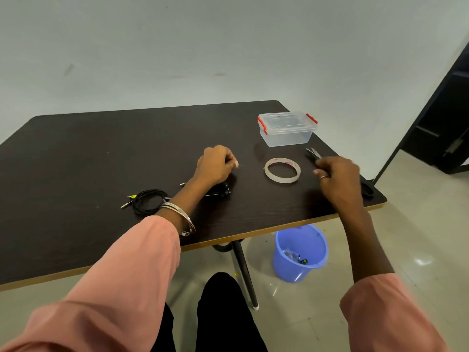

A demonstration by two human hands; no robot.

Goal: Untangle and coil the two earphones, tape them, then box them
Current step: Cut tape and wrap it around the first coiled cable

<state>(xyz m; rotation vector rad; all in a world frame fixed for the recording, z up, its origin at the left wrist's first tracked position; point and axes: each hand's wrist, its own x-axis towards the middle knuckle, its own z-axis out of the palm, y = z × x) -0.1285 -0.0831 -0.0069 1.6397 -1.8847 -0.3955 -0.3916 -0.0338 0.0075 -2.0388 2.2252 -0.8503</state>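
Head view, dark table [101, 148], pale wall, tiled floor, left hand [215, 166] curled, right hand [337, 176] blurred, grip unclear.

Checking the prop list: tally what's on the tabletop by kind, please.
Coiled black earphone cables: 2
Tape roll: 1
Scissors: 1
Clear lidded box, red latches: 1
Total: 5
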